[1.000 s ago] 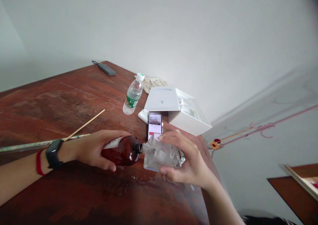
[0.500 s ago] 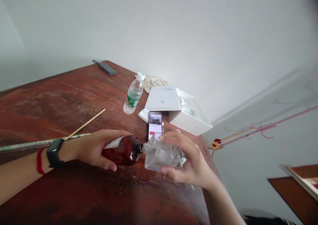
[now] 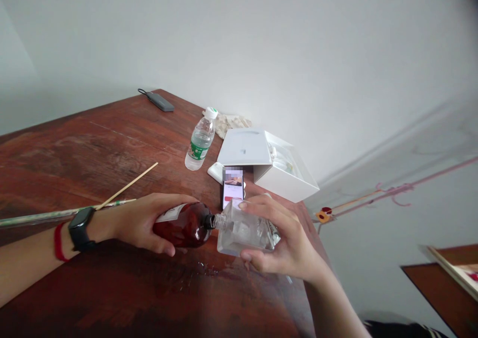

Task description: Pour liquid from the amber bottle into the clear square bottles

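Note:
My left hand (image 3: pixel 149 223) is wrapped round a dark red-brown bottle (image 3: pixel 188 226) with a white label, tipped so its black neck points right. A clear, square-sided bottle (image 3: pixel 242 233) lies on its side in the grip of my right hand (image 3: pixel 282 236), thumb below and fingers above. The two bottle mouths meet, neck against neck, over the table. Whether liquid passes between them I cannot make out. Small wet drops (image 3: pixel 203 268) glisten on the wood beneath the bottles.
On the brown wooden table (image 3: pixel 93 154) stand a capped water bottle (image 3: pixel 200 141) and an open white box (image 3: pixel 287 178). A lit phone (image 3: pixel 232 188) leans behind the bottles. Wooden sticks (image 3: pixel 127 183) lie left, a grey device (image 3: pixel 160 101) at the back. A cloth (image 3: pixel 231 122) sits behind.
Both hands hold the bottles in nearly the same position, mouth to mouth. The view has shifted very slightly, and the picture on the phone screen differs.

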Tool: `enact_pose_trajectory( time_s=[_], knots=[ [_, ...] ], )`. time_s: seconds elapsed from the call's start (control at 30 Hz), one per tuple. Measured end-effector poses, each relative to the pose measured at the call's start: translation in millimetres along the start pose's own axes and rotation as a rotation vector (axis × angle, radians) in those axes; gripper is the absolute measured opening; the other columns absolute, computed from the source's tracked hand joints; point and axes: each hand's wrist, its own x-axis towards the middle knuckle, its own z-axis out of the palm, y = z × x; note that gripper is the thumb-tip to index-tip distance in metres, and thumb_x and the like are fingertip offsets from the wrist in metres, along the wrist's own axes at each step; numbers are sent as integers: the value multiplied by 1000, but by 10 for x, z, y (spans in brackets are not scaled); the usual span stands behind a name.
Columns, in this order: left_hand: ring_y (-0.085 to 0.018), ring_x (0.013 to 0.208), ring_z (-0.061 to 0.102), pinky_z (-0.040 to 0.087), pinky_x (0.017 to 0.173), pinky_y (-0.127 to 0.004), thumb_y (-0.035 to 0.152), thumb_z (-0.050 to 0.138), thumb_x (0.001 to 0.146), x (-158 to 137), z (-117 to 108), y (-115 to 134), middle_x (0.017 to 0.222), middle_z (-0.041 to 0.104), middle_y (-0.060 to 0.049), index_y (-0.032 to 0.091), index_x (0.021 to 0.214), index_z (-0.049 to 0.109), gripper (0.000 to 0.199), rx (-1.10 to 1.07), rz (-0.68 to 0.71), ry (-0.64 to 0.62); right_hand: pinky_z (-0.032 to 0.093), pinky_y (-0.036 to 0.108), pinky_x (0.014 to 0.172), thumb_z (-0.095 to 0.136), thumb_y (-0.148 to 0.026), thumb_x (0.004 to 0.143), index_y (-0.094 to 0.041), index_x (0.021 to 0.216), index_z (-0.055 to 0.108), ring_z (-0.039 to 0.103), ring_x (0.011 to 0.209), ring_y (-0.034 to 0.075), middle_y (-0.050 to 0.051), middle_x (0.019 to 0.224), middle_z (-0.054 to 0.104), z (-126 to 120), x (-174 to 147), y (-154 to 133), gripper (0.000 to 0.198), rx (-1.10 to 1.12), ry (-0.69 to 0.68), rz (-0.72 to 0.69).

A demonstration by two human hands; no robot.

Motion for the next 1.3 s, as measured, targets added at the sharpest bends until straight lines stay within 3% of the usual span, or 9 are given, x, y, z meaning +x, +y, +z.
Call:
enact_pose_trajectory(
  time_s=[0.3,0.5,0.73,1.3],
  knots=[
    [-35,126,72,56,110,-40,64,85,88,53,-37,81,144,70,-11,25,153,53,82,-13,14,-30,64,44,95,89,-46,84,-26,137,68,78,112,29,10,124,79,63,-69,84,61,103,23,15],
    [-39,126,71,55,113,-52,81,81,80,-21,-53,66,145,69,-17,24,158,48,102,46,-128,-32,62,39,92,90,-40,84,-23,139,68,77,109,27,11,124,78,83,-71,108,62,154,9,22],
    [-42,132,67,46,122,-58,91,75,77,-38,-96,-7,148,65,-21,19,156,48,110,69,-191,-80,60,37,92,92,-36,84,-18,135,70,75,103,25,12,117,77,85,-62,97,58,236,39,17],
    [-45,135,65,43,124,-59,93,74,74,-78,-98,-82,154,60,-23,18,158,47,116,97,-200,-77,62,35,87,89,-26,84,-23,139,70,76,98,24,9,117,76,88,-55,38,58,236,54,44]
  ],
)
